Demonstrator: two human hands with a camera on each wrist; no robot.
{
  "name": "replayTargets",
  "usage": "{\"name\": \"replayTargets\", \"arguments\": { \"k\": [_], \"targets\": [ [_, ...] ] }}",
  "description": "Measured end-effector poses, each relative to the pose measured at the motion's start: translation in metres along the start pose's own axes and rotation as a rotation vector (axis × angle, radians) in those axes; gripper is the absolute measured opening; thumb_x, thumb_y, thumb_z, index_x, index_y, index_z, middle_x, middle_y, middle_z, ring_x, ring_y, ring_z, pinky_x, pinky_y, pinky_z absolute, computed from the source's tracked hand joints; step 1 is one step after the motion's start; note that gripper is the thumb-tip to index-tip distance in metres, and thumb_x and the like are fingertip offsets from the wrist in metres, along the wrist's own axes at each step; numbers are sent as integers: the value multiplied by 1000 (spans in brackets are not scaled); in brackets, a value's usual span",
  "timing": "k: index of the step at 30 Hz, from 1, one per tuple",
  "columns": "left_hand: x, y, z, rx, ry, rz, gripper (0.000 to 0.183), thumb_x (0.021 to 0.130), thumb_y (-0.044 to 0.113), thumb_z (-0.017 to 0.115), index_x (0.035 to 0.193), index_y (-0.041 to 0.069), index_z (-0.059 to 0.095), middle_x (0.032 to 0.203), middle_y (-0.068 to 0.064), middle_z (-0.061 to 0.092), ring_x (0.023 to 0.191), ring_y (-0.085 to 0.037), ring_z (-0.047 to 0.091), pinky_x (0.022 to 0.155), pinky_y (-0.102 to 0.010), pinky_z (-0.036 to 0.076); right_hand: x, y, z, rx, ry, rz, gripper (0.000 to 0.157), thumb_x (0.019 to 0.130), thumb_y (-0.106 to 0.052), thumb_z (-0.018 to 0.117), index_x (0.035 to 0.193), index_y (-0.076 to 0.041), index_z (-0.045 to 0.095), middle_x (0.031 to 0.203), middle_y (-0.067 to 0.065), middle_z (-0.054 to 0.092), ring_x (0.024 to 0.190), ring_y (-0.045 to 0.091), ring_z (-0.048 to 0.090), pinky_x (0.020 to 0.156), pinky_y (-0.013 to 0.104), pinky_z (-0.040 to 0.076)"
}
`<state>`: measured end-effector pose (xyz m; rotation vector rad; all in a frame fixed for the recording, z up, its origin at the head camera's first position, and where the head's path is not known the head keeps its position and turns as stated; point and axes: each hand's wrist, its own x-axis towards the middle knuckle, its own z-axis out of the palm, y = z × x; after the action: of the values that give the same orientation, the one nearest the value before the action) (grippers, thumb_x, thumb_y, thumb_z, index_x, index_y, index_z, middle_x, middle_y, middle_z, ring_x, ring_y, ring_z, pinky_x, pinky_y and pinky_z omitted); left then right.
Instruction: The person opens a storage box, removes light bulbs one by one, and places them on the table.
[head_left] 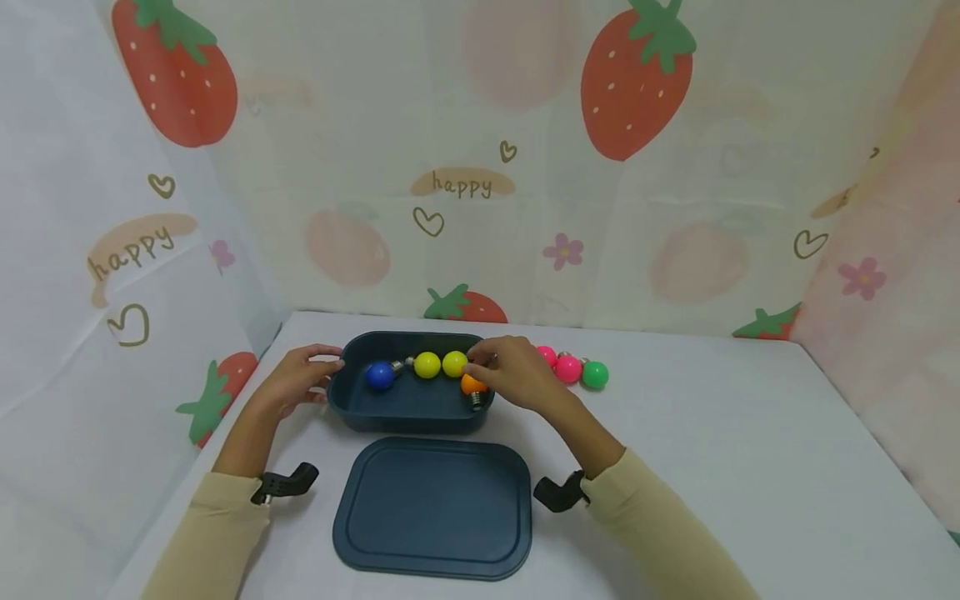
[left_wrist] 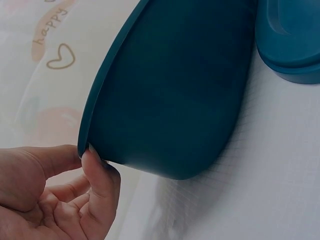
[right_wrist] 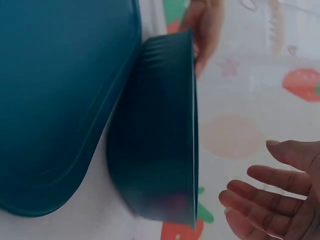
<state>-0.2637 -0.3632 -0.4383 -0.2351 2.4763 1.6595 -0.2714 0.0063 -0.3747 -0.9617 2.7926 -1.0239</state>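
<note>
A dark blue-green box with rounded ends stands on the table. My left hand pinches its left rim between thumb and finger, as the left wrist view shows. Inside lie a blue light bulb, two yellow light bulbs and an orange light bulb with its screw base toward me. Over the box's right end hovers my right hand, partly covering the orange bulb. In the right wrist view its fingers are spread, apart from the box and holding nothing.
A flat lid of the same colour lies in front of the box. Right of it, two pink light bulbs and a green light bulb rest on the white table. Strawberry-printed cloth walls the back and sides.
</note>
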Motion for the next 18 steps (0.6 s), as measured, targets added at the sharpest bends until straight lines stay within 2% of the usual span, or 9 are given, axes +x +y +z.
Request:
{"name": "replayTargets", "arguments": {
  "k": [5, 11, 18],
  "targets": [
    [0, 0, 0, -3, -7, 3, 53, 104, 27, 58, 147, -1, 44, 107, -12, 65, 81, -18, 63, 65, -28, 56, 19, -16, 10, -99, -66, -68, 33, 96, -28, 71, 122, -7, 73, 109, 6, 73, 95, 19, 66, 79, 30, 56],
    [-3, 1, 1, 2, -3, 5, 52, 104, 27, 58, 147, 0, 45, 107, -13, 66, 80, -18, 64, 65, -28, 56, 41, -28, 24, -132, -143, -156, 36, 96, -25, 72, 125, -4, 70, 115, 11, 73, 106, 26, 67, 88, 36, 55],
    [-2, 1, 0, 12, 8, 5, 51, 104, 27, 58, 146, 0, 45, 110, -15, 67, 82, -20, 65, 67, -29, 57, 68, -35, 49, -174, -188, -264, 38, 95, -25, 74, 127, -6, 69, 120, 8, 72, 111, 20, 66, 95, 32, 52]
  ]
}}
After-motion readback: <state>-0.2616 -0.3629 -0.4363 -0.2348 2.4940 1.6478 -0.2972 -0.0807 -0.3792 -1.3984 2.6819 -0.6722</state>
